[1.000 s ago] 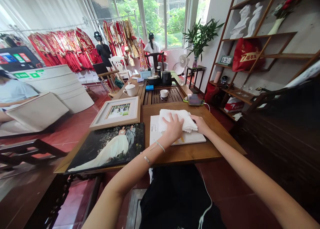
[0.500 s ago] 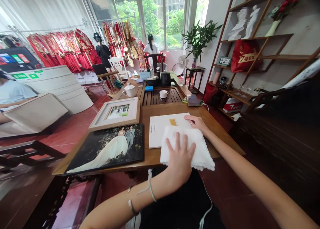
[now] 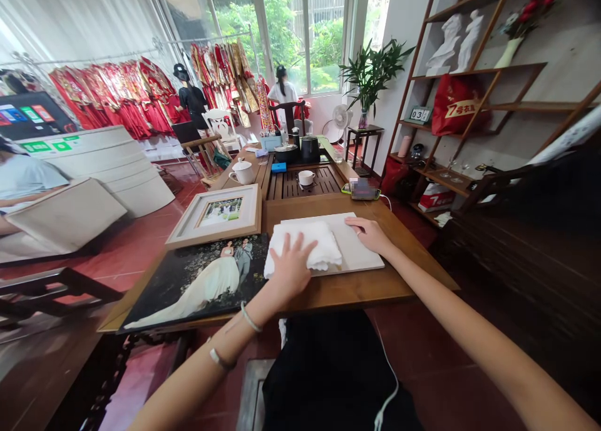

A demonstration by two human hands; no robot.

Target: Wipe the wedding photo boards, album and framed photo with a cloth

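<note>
My left hand (image 3: 291, 267) lies flat with fingers spread on a folded white cloth (image 3: 323, 245), pressing it against a white rectangular board (image 3: 360, 253). The cloth covers the board's left half. My right hand (image 3: 370, 233) rests at the board's far right corner, its fingers stretched out over the edge. Left of the board lies a dark photo panel (image 3: 190, 279) of a couple in wedding clothes, close to the cloth's left edge. Behind that panel is a light wooden picture frame (image 3: 256, 213) with a small photo in it.
The wooden table (image 3: 404, 268) carries a slatted tea tray (image 3: 323, 190) with a white cup (image 3: 307, 178). A lidded white mug (image 3: 242, 171) stands left of it, a phone (image 3: 365, 190) right. Two people stand near clothes racks at the back; another sits at far left.
My left hand has slid the cloth leftward and slightly away across the board, uncovering its right part and hiding the gold mark and print. My right hand stays at the corner.
</note>
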